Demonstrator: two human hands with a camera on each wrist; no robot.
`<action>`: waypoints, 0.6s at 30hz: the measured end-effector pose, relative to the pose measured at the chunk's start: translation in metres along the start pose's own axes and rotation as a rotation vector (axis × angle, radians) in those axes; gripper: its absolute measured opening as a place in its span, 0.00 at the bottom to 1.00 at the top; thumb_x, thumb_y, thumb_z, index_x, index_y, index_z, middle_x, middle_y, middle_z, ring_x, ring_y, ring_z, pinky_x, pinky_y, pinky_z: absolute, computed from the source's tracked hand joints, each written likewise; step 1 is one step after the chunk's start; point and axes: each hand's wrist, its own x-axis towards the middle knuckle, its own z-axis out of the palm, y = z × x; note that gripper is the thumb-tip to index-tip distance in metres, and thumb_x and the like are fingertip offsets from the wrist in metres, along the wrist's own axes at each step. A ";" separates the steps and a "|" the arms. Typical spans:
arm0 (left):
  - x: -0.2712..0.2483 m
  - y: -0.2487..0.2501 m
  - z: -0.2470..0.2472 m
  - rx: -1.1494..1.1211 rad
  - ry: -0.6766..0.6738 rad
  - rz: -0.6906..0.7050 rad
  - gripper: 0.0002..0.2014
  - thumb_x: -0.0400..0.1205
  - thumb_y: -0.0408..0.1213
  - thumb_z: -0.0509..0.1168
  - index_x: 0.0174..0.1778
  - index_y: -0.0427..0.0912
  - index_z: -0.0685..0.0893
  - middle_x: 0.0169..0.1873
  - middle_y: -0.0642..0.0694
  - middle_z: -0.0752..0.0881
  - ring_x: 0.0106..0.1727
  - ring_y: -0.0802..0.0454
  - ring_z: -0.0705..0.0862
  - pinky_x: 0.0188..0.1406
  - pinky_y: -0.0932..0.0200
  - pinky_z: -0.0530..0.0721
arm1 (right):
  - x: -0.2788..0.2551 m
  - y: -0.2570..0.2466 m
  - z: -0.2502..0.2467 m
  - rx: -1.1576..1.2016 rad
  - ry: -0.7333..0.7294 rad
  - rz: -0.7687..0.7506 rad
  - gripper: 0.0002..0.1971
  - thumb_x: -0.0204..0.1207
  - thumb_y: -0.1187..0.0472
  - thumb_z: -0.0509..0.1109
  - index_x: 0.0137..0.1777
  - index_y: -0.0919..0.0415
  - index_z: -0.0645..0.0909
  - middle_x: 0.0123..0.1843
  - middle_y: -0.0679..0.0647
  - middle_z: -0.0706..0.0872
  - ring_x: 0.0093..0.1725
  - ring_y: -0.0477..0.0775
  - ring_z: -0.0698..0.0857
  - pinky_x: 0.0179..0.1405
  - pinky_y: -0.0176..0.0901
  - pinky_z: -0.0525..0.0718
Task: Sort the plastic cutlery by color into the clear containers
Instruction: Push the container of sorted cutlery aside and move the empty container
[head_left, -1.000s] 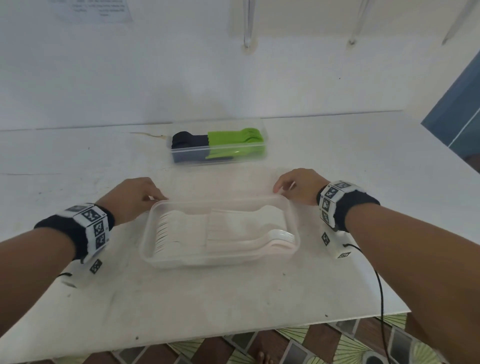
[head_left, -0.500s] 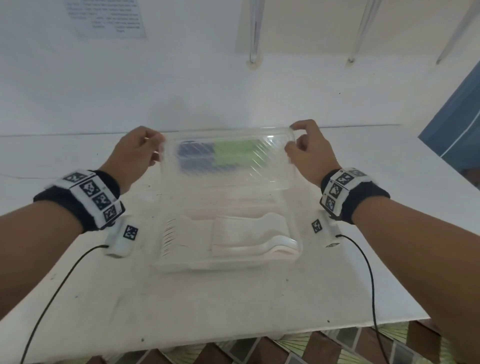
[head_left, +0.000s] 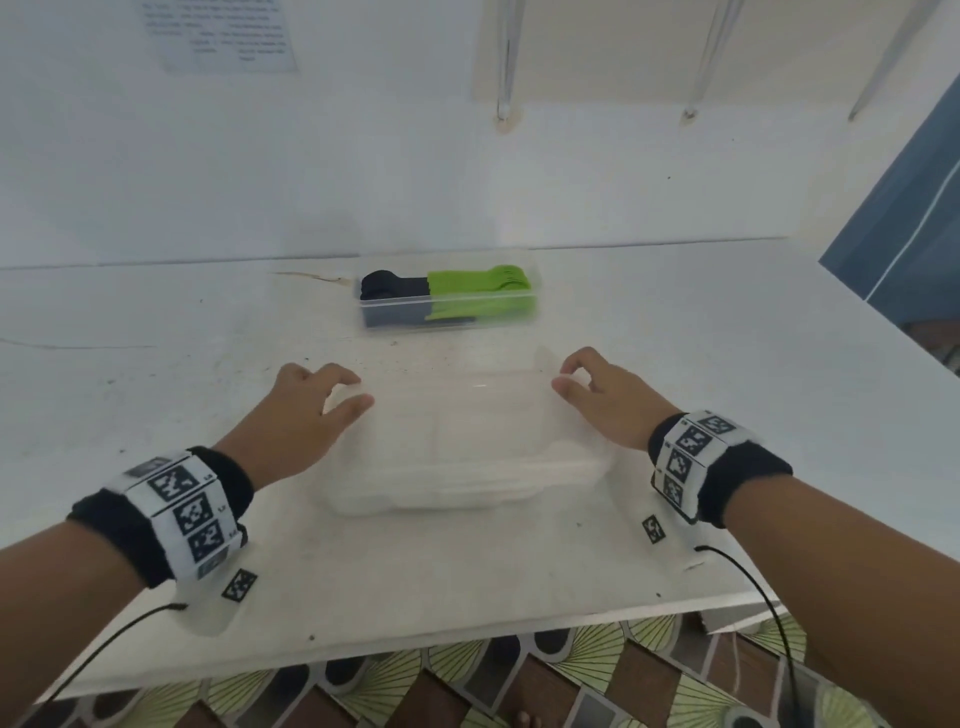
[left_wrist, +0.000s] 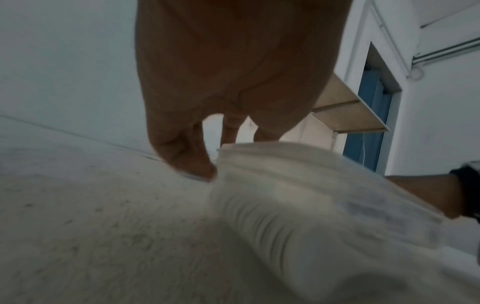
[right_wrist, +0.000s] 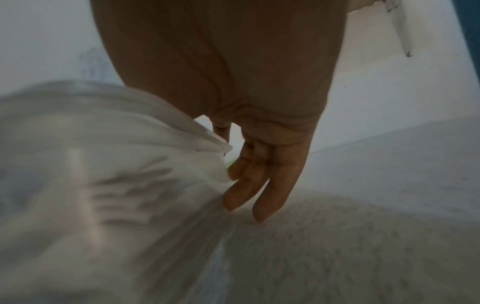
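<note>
- The near container (head_left: 467, 467) sat at the middle of the table (head_left: 156, 415), holding white cutlery (head_left: 483, 480), blurred, with a clear lid (head_left: 457, 415) over it.
- The left hand (head_left: 306, 415) was at the lid's 9 o'clock end and the right hand (head_left: 608, 400) at its 3 o'clock end, well apart; fingers (right_wrist: 244, 195) were loosely spread at the lid's edges, but whether they still pinched it I could not tell.
- At 12 o'clock stood the far container (head_left: 449, 306) with black cutlery (head_left: 392, 286) and green cutlery (head_left: 478, 288).
- The lid looked thin, light and bendy, probably slick; taking it by both short ends seemed best.
- The containers probably weighed little and could slide; hold the walls, not the rim.
</note>
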 end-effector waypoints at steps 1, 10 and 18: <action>-0.004 0.002 0.000 -0.006 -0.044 -0.037 0.23 0.86 0.62 0.58 0.75 0.58 0.73 0.55 0.43 0.80 0.47 0.55 0.82 0.47 0.57 0.79 | -0.002 -0.002 0.004 0.002 -0.012 0.009 0.13 0.89 0.41 0.56 0.62 0.49 0.70 0.35 0.53 0.79 0.33 0.54 0.79 0.37 0.48 0.75; -0.023 0.014 0.002 -0.162 -0.238 -0.142 0.56 0.71 0.74 0.63 0.90 0.59 0.42 0.68 0.45 0.78 0.50 0.53 0.87 0.44 0.58 0.89 | 0.002 -0.011 0.023 -0.125 0.110 0.005 0.16 0.90 0.47 0.52 0.67 0.57 0.70 0.52 0.61 0.84 0.50 0.65 0.84 0.54 0.57 0.81; 0.025 0.014 -0.006 -0.187 -0.151 -0.154 0.54 0.75 0.69 0.68 0.91 0.53 0.47 0.62 0.45 0.81 0.52 0.48 0.85 0.47 0.49 0.93 | 0.049 -0.026 0.020 -0.199 0.177 0.077 0.19 0.91 0.47 0.54 0.69 0.61 0.71 0.59 0.65 0.82 0.56 0.69 0.83 0.53 0.54 0.77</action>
